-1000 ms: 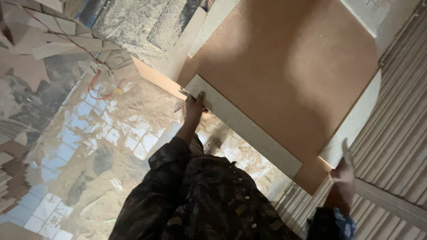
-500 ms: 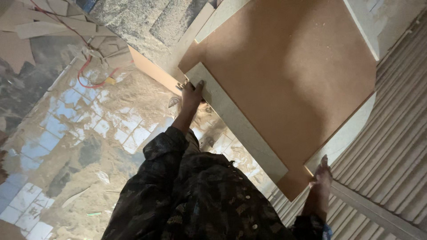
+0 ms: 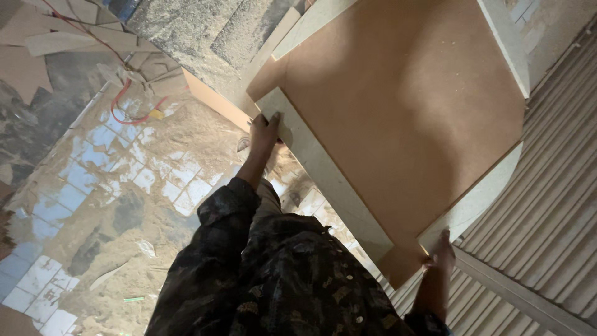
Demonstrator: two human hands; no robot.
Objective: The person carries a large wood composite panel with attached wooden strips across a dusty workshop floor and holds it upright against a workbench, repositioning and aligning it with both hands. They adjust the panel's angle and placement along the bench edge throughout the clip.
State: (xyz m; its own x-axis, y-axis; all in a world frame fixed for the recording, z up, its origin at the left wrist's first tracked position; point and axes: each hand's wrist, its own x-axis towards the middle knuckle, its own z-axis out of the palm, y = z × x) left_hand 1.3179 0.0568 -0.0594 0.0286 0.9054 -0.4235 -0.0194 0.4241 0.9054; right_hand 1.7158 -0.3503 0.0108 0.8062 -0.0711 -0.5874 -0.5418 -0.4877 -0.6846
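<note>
Both hands clamped on the brown board panel (image 3: 404, 118): left hand (image 3: 266, 132) on its pale edge strip (image 3: 323, 174), right hand (image 3: 439, 254) at its lower corner, panel above the sawdusty tiled floor (image 3: 112, 186). Looks mid-carry; steady grip needed.

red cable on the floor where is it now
In the head view the red cable lies upper left on the dusty tiled floor, left of the left hand gripping the brown board.

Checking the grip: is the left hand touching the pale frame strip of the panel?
Touching: the head view shows the left hand with fingers wrapped over the pale strip's end.
</note>
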